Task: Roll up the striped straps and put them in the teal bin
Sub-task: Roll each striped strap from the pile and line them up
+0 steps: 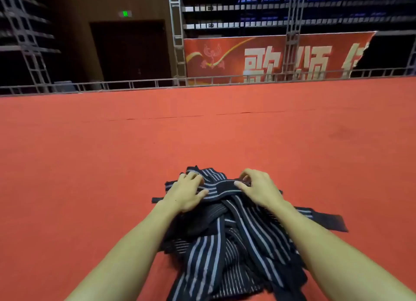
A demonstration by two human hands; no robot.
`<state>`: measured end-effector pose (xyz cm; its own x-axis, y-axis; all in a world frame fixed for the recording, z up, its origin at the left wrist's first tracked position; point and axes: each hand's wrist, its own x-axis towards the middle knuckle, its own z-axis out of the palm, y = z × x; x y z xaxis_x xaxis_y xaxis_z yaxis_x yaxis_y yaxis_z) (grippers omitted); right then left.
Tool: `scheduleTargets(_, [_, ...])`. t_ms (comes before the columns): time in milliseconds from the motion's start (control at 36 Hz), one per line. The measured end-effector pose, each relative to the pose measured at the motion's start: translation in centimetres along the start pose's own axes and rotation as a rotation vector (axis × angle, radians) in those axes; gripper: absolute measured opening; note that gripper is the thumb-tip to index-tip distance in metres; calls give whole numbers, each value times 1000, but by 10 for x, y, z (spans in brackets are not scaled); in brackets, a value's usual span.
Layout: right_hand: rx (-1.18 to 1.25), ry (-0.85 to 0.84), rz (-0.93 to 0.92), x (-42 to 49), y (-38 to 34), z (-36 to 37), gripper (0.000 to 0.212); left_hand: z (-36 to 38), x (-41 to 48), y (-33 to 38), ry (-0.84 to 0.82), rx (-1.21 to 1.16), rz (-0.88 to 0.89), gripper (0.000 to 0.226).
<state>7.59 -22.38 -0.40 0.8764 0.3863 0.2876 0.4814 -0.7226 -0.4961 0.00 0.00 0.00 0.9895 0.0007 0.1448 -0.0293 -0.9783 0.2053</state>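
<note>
A tangled heap of black straps with grey stripes lies on the red carpet in front of me. One strap stretches flat across the far top of the heap between my hands. My left hand grips its left part, thumb on top and fingers curled over the cloth. My right hand pinches its right end with curled fingers. A plain black strap end sticks out to the right. No teal bin is in view.
The red carpet spreads wide to the left, right and far side. A metal truss rail borders its far edge. Behind stand a red banner, scaffolding and a dark doorway.
</note>
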Motion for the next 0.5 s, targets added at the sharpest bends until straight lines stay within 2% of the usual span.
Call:
scheduleTargets(83, [22, -2, -9, 12, 9, 5, 23, 4, 12, -8, 8, 23, -17, 36])
scheduleTargets(250, [32, -132, -54, 26, 21, 15, 31, 15, 21, -19, -4, 116, 1, 38])
scheduleTargets(361, [34, -248, -85, 27, 20, 16, 27, 14, 22, -22, 3, 170, 27, 43])
scheduleTargets(500, [-34, -313, -130, 26, 17, 10, 27, 1, 19, -29, -73, 51, 110, 36])
